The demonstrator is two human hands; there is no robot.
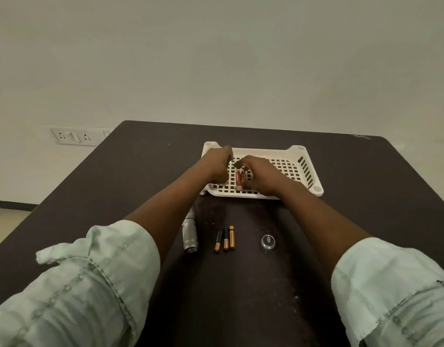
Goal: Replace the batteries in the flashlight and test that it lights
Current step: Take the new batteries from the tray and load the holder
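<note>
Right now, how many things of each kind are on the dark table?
Black-and-copper batteries on the table: 3
Red batteries in the basket: at least 2, partly hidden by the hands
Silver metal flashlight body: 1
Round silver flashlight cap: 1
White perforated plastic basket: 1
Total: at least 8

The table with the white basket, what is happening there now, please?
A person is changing flashlight batteries. Both hands reach into the white basket: the right hand curls its fingers around the red batteries lying there, and the left hand seems to hold a small dark part, though it is hard to make out. On the dark table, nearer the person, lie the silver flashlight body, three black-and-copper batteries side by side, and the round cap. The flashlight is still open.
</note>
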